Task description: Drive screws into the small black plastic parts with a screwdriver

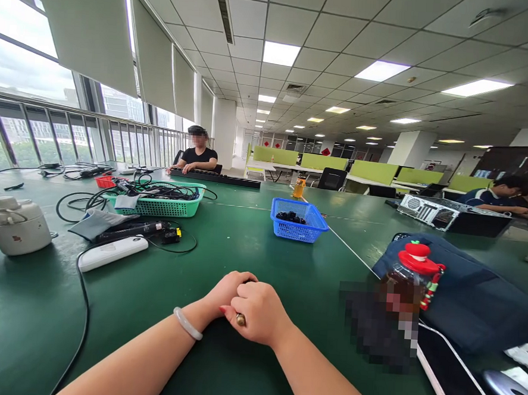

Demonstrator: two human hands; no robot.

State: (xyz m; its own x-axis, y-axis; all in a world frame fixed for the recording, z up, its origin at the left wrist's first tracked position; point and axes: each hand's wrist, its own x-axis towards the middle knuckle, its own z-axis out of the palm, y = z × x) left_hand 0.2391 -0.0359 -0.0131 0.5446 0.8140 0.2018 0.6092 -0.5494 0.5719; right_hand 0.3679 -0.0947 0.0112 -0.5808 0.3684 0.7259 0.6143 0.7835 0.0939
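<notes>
My left hand (233,287), with a pale bangle on its wrist, is closed and pressed against my right hand (260,312) above the green table. The right hand is curled into a fist around a slim brown thing whose rounded end (240,319) pokes out below the fingers. The rest of it is hidden, so its kind does not show. Most of the left fingers lie behind the right hand; whether they also grip it is hidden. Farther forward on the table sits a blue basket (298,229) with small black pieces (291,217) inside.
To the left are a green basket (169,206) of cables, a white power bank-like block (114,254) and a beige jug (16,227). To the right lie a red-lidded bottle (415,272), dark bag (473,294) and phone (459,376). A person (199,153) sits across the table.
</notes>
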